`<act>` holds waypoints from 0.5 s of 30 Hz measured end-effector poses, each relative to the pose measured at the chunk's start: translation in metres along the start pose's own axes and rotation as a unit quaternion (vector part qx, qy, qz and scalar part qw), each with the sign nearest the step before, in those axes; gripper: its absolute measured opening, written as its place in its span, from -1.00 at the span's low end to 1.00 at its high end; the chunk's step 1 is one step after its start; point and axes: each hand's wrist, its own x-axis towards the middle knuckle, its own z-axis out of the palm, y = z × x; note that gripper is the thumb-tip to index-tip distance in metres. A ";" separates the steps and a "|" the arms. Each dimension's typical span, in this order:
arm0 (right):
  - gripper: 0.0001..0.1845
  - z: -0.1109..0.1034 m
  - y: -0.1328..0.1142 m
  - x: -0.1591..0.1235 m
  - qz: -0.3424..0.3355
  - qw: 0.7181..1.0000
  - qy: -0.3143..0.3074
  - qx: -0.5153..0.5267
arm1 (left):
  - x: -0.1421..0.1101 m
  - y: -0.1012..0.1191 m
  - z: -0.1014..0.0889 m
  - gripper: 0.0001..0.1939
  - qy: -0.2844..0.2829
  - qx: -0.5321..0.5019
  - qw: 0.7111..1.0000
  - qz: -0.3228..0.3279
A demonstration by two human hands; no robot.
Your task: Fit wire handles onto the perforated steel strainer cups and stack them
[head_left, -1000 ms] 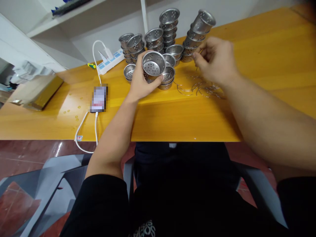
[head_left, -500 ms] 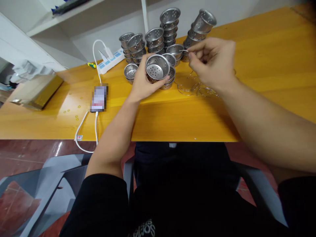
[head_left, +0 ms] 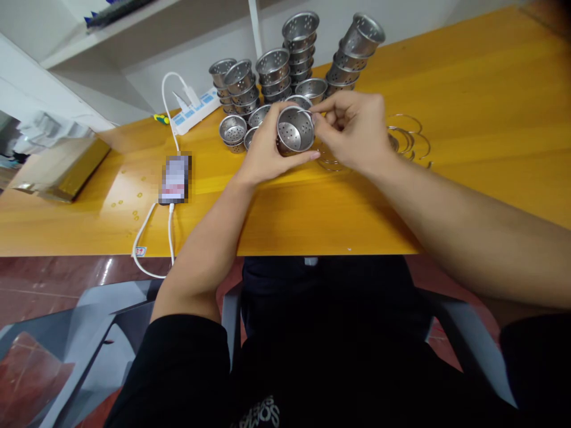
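My left hand (head_left: pixel 264 151) is closed round a perforated metal cup (head_left: pixel 295 132), tilted so that its holed bottom faces me. Fingers and thumb of that hand lie along the cup's outer wall. At the cup's far right rim, my right hand (head_left: pixel 354 128) pinches a thin metal wire (head_left: pixel 305 112), one end of which reaches over the cup's mouth. The rest of the wire is hidden by the fingers. Several loose wire rings (head_left: pixel 405 139) lie on the table behind and beside my right hand.
Stacks of perforated cups (head_left: pixel 301 35) stand at the back, with one leaning stack (head_left: pixel 357 53) to their right. On the left are a power strip (head_left: pixel 196 113), a phone (head_left: pixel 175 178) with white cables and a cardboard box (head_left: pixel 71 172). The wooden table (head_left: pixel 312 220) ends near my lap.
My right hand has moved left and slightly down, bringing the wire to the cup's rim. The cup in my left hand has shifted a little to the right.
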 end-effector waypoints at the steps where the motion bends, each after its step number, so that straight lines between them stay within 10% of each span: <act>1: -0.40 0.000 0.000 0.000 -0.001 1.000 0.004 -0.005 | 0.001 0.001 0.000 0.08 0.003 -0.002 1.000 0.000; 11: -0.58 0.003 -0.012 -0.004 -0.026 0.999 0.042 -0.016 | 0.003 0.011 -0.001 -0.01 -0.018 0.002 1.000 0.003; 15: -0.32 -0.008 -0.020 -0.004 -0.022 0.997 -0.055 0.059 | 0.000 0.007 -0.002 -0.05 -0.020 -0.010 1.000 -0.013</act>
